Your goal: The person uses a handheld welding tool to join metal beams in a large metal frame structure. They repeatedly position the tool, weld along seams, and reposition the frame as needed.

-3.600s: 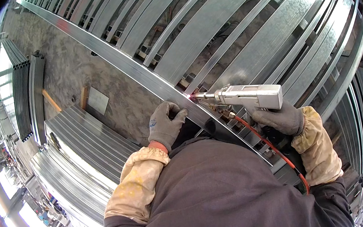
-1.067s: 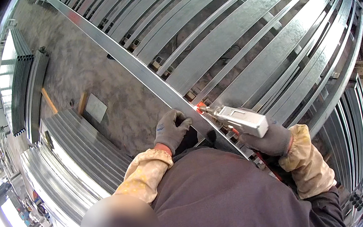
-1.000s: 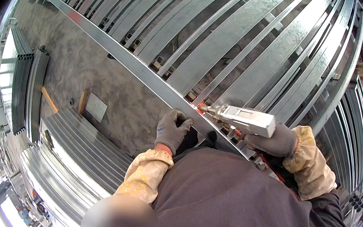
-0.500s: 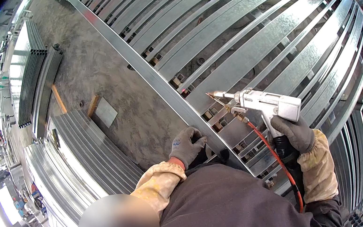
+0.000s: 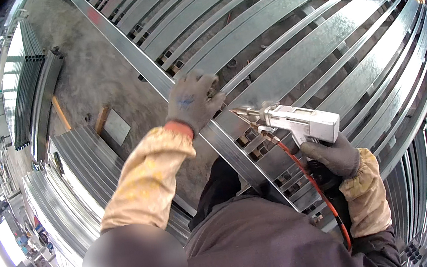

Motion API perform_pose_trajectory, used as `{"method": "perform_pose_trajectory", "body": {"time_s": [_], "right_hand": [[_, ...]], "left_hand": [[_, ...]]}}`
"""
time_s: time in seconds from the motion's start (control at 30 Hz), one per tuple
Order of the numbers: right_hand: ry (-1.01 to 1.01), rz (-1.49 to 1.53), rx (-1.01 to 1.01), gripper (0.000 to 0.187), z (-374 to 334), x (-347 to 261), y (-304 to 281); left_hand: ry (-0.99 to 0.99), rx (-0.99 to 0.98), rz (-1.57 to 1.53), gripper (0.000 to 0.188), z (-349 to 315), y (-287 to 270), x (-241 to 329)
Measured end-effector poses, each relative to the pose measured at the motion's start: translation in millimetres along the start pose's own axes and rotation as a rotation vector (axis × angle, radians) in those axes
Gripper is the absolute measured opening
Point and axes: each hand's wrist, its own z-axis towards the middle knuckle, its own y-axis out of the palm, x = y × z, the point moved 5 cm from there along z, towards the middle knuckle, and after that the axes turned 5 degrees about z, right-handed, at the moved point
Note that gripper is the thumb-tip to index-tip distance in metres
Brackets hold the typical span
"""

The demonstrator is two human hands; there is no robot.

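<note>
Right hand: gloved, closed round the grip of a white handheld welding gun; nozzle aims at the frame's edge rail.
Hose: red, runs from the gun down past the body; likely to snag on the rails.
Left hand: gloved, fingers spread, pressing on the galvanised edge rail just beside the nozzle; burn risk if the tip wanders.
Steel frame: parallel rails beyond.
Concrete floor: far left.

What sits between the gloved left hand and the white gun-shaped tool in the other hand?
In the head view, only bare galvanized steel frame lies between the left hand and the white handheld tool; its metal nozzle points toward that hand.
</note>
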Motion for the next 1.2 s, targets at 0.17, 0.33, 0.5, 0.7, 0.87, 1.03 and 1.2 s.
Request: {"method": "perform_pose_trajectory", "body": {"time_s": [0.17, 0.33, 0.5, 0.7, 0.87, 1.03, 1.2], "right_hand": [[-0.055, 0.083, -0.058, 0.055, 9, 14, 6], [-0.015, -0.019, -0.030, 0.056, 10, 21, -2], [0.013, 0.048, -0.015, 0.055, 11, 9, -3], [0.052, 0.067, 0.016, 0.051, 17, 6, -5], [0.051, 0.018, 0.007, 0.051, 26, 1, -3], [0.085, 0.028, 0.014, 0.053, 29, 10, -2], [0.008, 0.098, 0.030, 0.056, 28, 3, 3]], "left_hand": [[0.114, -0.417, 0.214, 0.038, 50, 34, 24], [0.162, -0.678, 0.307, 0.040, 78, 62, 15], [0.142, -0.852, 0.383, 0.053, 96, 59, 19], [0.159, -0.867, 0.378, 0.050, 100, 63, 19], [0.173, -0.808, 0.403, 0.046, 97, 63, 18], [0.146, -0.798, 0.362, 0.042, 96, 63, 13], [0.208, -0.692, 0.319, 0.042, 96, 65, 9]]}}
